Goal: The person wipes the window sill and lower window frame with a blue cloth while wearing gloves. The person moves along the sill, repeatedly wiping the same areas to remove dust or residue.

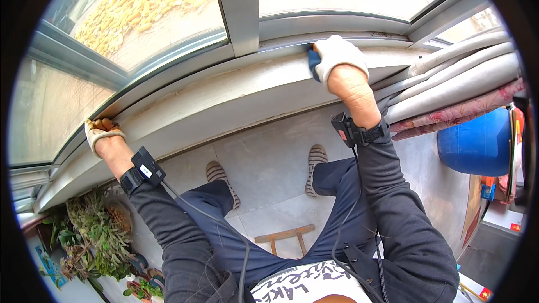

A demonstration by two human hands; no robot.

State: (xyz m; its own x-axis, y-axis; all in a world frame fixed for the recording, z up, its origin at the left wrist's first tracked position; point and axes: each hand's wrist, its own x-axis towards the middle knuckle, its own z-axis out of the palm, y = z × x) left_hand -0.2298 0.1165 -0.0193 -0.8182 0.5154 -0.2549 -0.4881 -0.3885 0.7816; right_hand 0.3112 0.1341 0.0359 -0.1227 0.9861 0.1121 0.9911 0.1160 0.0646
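Note:
My right hand (339, 61), in a white work glove, rests at the window's bottom frame rail with a dark blue cloth (314, 64) under its fingers. At the far left, my left hand (103, 132), in a glove with tan-brown fingers, touches the lower edge of the window frame; whether it holds anything cannot be told. The white window sill (210, 101) runs between the two hands. Above it stand the glass panes (168, 17) and a grey metal upright (240, 8).
Potted plants (97, 231) stand at lower left. Bundled curtains (459, 67) hang at right above a blue plastic barrel (476, 143). A wooden stool (284, 234) is between my legs. Corn cobs (143, 4) lie outside the glass. Cables run along both arms.

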